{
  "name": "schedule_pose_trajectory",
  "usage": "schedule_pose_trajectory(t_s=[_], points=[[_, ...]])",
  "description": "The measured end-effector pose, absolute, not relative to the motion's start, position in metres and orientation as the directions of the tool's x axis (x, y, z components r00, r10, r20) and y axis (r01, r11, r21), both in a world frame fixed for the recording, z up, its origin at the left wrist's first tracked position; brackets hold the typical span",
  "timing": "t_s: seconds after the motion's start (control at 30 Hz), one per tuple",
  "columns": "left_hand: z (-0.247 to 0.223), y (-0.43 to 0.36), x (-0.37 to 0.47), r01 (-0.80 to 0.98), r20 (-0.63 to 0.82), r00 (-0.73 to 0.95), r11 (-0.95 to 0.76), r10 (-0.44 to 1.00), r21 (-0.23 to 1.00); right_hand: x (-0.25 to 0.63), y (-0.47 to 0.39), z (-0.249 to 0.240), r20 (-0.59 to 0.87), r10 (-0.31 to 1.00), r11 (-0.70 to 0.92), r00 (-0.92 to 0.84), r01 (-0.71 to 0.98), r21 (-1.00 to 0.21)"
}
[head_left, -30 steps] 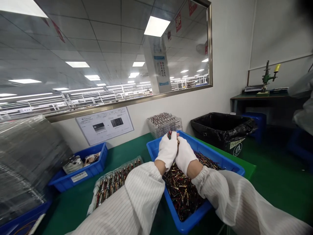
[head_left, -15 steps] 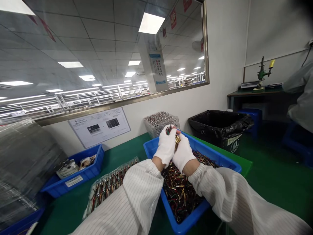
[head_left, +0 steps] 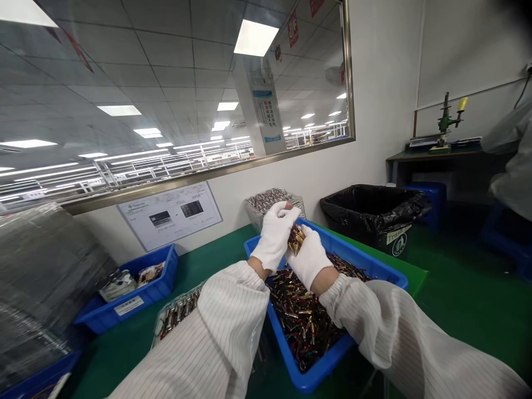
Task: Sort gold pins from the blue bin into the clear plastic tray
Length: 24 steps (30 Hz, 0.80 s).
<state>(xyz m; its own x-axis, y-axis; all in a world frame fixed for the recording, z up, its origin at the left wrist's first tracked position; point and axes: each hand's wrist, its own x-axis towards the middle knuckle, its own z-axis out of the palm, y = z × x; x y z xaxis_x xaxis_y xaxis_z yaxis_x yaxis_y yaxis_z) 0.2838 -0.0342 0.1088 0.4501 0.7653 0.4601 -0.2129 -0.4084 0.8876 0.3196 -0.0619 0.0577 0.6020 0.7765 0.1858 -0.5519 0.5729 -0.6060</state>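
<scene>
Both my hands wear white gloves with bare fingertips and meet above the blue bin [head_left: 369, 267]. My right hand [head_left: 311, 259] is closed around a bunch of small brass-coloured wired parts [head_left: 296, 239]. My left hand [head_left: 274, 235] rests against the upper end of the same bunch, its fingers bent over it; they partly hide what they grip. Below, a loose heap of similar wired parts [head_left: 305, 316], with red, green and dark wires, fills the bin. Left of it lies a clear tray [head_left: 180, 313] with such parts in rows, partly covered by my left sleeve.
Behind my hands a stack of clear trays [head_left: 274, 199] stands against the wall. A smaller blue bin [head_left: 128, 305] holds bagged items on the left, near a plastic-wrapped stack [head_left: 45, 277]. A black-lined trash bin [head_left: 374, 213] stands right. A person's sleeve [head_left: 515, 166] shows far right.
My left hand has moved slightly left and turned over the bunch, covering the wire ends that showed before. The bunch has come down a little, and my left sleeve covers more of the tray.
</scene>
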Motion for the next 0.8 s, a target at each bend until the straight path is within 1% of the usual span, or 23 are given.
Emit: schedule_pose_trajectory(t_s=[0.13, 0.3, 0.4, 0.47, 0.57, 0.7, 0.8], points=[[0.12, -0.033, 0.284, -0.208, 0.505, 0.415, -0.462, 0.757, 0.862, 0.319, -0.059, 0.062, 0.12, 0.863, 0.471, 0.491, -0.696, -0.541], [0.116, -0.037, 0.29, -0.23, 0.603, 0.406, -0.562, 0.687, 0.795, 0.316, -0.057, 0.063, 0.085, 0.883, 0.44, 0.462, -0.749, -0.496], [0.111, -0.038, 0.294, -0.164, 0.566, 0.393, -0.551, 0.724, 0.818, 0.311, -0.057, 0.063, 0.06, 0.879, 0.443, 0.474, -0.762, -0.473], [0.11, -0.038, 0.295, -0.16, 0.535, 0.418, -0.521, 0.734, 0.839, 0.308, -0.057, 0.062, 0.056, 0.879, 0.442, 0.473, -0.766, -0.466], [0.113, -0.037, 0.294, -0.212, 0.526, 0.427, -0.484, 0.735, 0.849, 0.305, -0.059, 0.062, 0.071, 0.888, 0.431, 0.455, -0.766, -0.477], [0.12, -0.039, 0.291, -0.257, 0.497, 0.392, -0.427, 0.774, 0.867, 0.305, -0.062, 0.064, 0.078, 0.908, 0.386, 0.411, -0.753, -0.533], [0.123, -0.043, 0.287, -0.248, 0.517, 0.405, -0.454, 0.754, 0.856, 0.306, -0.064, 0.065, 0.066, 0.924, 0.34, 0.376, -0.733, -0.589]])
